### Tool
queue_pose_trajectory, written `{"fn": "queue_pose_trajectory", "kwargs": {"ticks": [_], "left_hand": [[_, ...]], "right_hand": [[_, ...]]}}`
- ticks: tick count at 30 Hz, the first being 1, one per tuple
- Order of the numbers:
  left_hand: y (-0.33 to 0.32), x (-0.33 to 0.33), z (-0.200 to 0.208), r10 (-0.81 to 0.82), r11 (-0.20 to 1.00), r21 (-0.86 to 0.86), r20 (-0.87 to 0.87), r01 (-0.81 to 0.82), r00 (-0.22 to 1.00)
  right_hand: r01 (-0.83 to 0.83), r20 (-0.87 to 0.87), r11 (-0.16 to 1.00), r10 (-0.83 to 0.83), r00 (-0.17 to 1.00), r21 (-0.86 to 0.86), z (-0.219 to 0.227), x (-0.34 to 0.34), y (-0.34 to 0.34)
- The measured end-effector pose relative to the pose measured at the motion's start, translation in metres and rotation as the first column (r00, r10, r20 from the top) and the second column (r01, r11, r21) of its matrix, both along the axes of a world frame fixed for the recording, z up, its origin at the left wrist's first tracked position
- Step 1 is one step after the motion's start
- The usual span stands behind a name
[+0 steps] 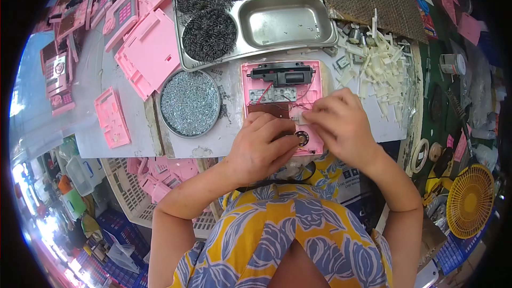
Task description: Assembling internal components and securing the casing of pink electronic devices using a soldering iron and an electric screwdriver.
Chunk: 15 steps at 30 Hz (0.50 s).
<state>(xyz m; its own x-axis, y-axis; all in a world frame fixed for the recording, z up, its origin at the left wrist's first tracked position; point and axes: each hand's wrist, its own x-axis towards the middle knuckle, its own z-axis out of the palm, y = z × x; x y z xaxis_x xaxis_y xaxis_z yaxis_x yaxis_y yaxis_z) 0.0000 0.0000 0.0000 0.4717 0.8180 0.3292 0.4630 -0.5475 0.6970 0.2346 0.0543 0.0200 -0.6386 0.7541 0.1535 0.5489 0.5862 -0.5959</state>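
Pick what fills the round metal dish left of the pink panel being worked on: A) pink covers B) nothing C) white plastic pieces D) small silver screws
D: the round dish beside the pink panel is heaped with small shiny silver screws; the white plastic pieces lie loose to the panel's right.

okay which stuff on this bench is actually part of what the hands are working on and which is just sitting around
In hand:
left hand and right hand on the open pink housing
its black module
small round speaker

Lying about:
round tray of screws
steel tray of springs
white plastic parts
spare pink panels
yellow fan
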Motion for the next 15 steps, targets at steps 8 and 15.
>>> {"fn": "queue_pose_trajectory", "kwargs": {"ticks": [8, 15], "left_hand": [[0.031, -0.014, 0.023, 0.111, 0.993, -0.051, 0.087, -0.107, 0.990], [0.045, 0.006, 0.027, 0.138, 0.986, -0.086, -0.019, -0.139, 0.990]], "right_hand": [[0.286, 0.011, 0.944, -0.288, 0.957, -0.162, 0.025, 0.021, 0.010], [0.133, -0.049, 0.990, -0.135, 0.990, -0.048, 0.009, 0.004, 0.019]]}}
